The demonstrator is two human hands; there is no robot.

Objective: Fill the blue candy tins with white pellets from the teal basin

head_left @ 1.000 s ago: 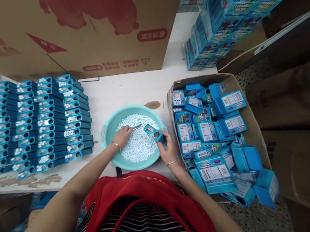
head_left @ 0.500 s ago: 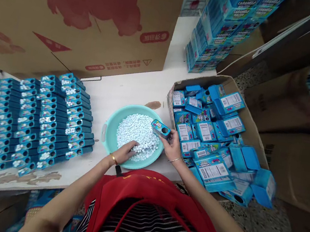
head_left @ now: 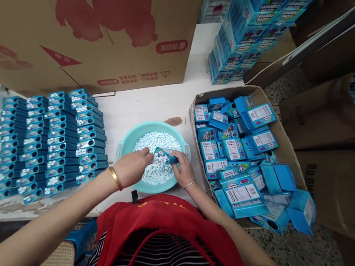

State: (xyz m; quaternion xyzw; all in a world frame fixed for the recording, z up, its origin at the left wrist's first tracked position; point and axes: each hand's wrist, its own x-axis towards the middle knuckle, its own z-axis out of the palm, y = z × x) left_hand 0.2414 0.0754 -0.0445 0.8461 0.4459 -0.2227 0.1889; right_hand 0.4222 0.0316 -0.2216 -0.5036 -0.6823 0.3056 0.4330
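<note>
My right hand [head_left: 183, 168] grips a small blue candy box [head_left: 165, 153], tilted with its end toward my left hand. My left hand [head_left: 132, 165] is closed beside that end, its fingers curled and facing down around small white candies, mostly hidden by the hand. Loose white candies show at the box's left end. Both hands are over a turquoise plastic basin [head_left: 125, 145] holding a heap of white candies [head_left: 157, 177].
Rows of blue boxes [head_left: 57, 145], some topped with white candies, stand on the white table [head_left: 145, 101] at left. A carton [head_left: 292, 151] of blue boxes is at right. A large cardboard box [head_left: 125, 59] and stacked packs [head_left: 243, 35] stand behind.
My left hand has lifted from the candy heap and moved up to the box. My right hand has brought the box left and down, lower over the basin.
</note>
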